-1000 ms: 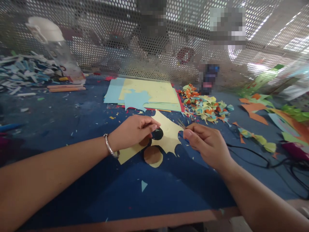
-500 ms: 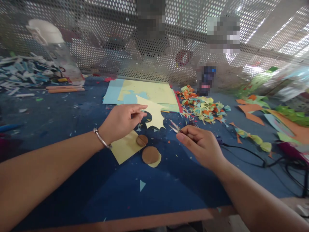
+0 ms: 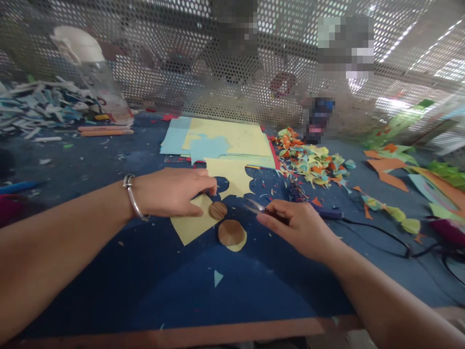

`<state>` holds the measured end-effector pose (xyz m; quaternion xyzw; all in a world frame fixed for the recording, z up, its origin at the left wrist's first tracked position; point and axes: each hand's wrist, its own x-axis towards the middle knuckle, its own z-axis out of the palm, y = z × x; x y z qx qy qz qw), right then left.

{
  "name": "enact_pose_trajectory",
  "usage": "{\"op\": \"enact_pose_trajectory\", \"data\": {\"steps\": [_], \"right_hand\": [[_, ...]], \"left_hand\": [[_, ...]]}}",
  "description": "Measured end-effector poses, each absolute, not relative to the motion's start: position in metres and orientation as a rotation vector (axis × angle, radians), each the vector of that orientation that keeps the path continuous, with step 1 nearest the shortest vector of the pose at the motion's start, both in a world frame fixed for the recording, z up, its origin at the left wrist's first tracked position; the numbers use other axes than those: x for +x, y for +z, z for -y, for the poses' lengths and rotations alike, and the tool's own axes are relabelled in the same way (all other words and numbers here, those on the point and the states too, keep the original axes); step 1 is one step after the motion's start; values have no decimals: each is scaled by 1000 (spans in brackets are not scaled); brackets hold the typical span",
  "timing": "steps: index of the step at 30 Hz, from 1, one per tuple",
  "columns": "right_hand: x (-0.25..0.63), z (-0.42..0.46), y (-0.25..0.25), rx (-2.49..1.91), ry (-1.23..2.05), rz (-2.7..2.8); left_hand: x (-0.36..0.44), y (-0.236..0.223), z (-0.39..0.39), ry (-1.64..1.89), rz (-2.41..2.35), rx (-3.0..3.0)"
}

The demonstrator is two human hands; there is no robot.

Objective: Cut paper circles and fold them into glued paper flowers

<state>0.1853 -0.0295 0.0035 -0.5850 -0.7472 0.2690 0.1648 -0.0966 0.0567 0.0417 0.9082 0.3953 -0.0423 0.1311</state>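
Note:
My left hand (image 3: 174,191) is open, thumb apart from the fingers, reaching over the top corner of a yellow paper square (image 3: 189,230). A small brown disc (image 3: 218,210) rests on that square's right corner. A larger brown disc (image 3: 231,232) lies on a yellow paper circle (image 3: 239,246), part of which shows at its edge. Just beyond my left fingertips is a yellow paper scrap (image 3: 236,177) with rounded cut-outs. My right hand (image 3: 296,225) grips a pair of scissors (image 3: 257,207), blades pointing left; the handles are mostly hidden by the fingers.
Stacked blue and yellow sheets (image 3: 240,135) lie at the back, before a perforated metal screen (image 3: 232,97). A pile of coloured paper petals (image 3: 312,160) is right of them. A corded tool (image 3: 329,213) lies beyond my right hand. A bottle (image 3: 105,87) stands back left beside paper strips (image 3: 39,106).
My left hand has left the yellow scrap, which now lies lower and flatter on the table, and has come down over the yellow square. My right hand, still with the scissors, has dropped slightly.

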Motion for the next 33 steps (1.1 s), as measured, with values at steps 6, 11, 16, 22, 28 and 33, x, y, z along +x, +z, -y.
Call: {"op": "enact_pose_trajectory", "data": {"steps": [6,11,16,22,28,33], "right_hand": [[181,30,2,-1710,738,2256],[181,30,3,-1719,734,2266],[181,30,4,-1732,715,2278],[180,30,3,-1734,707,2274],[181,29,2,-1748,704,2256],[180,29,3,-1743,721,2242]], "left_hand": [[-96,39,-59,-276,-1172,2551],[-94,40,-61,-308,-1088,2528],[-84,39,-50,-157,-1123,2546],[-76,35,-41,-69,-1002,2521],[-72,29,-31,-59,-863,2540],[-76,31,-30,-101,-863,2568]]}}
